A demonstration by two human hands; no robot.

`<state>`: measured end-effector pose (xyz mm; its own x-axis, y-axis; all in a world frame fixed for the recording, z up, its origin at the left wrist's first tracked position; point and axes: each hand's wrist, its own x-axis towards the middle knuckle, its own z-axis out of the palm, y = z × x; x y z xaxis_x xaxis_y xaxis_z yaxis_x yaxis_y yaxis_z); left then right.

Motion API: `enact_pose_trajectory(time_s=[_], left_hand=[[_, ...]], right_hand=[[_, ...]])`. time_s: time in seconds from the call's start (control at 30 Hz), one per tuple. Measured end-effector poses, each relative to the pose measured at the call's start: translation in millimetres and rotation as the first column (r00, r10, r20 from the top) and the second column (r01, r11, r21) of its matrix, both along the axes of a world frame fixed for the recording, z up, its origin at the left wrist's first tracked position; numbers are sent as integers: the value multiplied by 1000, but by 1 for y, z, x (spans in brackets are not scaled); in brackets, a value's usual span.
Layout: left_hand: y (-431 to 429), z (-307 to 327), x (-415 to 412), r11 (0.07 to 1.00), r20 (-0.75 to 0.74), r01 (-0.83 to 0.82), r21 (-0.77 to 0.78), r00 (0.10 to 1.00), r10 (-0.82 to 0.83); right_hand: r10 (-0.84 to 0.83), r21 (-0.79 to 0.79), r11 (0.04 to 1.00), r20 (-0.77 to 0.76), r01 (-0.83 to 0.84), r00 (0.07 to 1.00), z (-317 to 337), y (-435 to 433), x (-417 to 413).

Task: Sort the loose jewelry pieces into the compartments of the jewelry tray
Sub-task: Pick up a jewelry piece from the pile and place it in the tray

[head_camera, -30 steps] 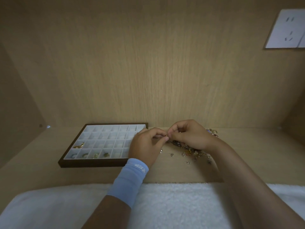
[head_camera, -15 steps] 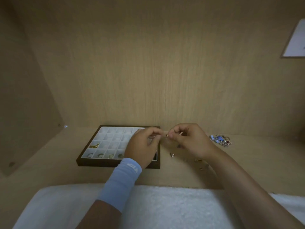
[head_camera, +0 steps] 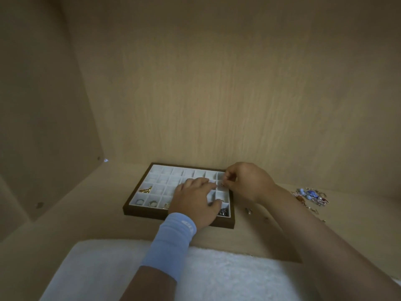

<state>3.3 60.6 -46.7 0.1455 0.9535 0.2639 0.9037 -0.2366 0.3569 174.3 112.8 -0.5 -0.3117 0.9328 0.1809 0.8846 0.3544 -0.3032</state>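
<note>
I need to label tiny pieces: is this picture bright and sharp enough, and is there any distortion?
Head view: dim, warm light, no glare; the jewelry tray reads fine, but the piece pinched by the right hand is too small and soft to identify; the left hand hides several compartments; wide-angle stretch shows toward the edges.

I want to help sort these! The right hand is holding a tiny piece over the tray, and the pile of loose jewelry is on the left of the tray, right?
Not quite. The pile of loose jewelry lies to the right of the tray, not the left; the head view shows it. The right hand does hold a tiny piece over the tray.
</note>
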Motion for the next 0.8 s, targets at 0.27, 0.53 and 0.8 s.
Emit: enact_pose_trajectory(time_s=[0.27,0.53,0.8], left_hand=[[1,-2,-2,1000,35,-2,29,999,1],[1,0,-1,1000,49,-7,23,999,6],[-1,6,13,990,55,17,138,998,-25]], right_hand=[[26,-63,998,187,-15,982,-1,21,-17],[-5,-31,999,34,6,999,-1,19,-8],[-60,-186,981,-77,44,995,13,-14,49]])
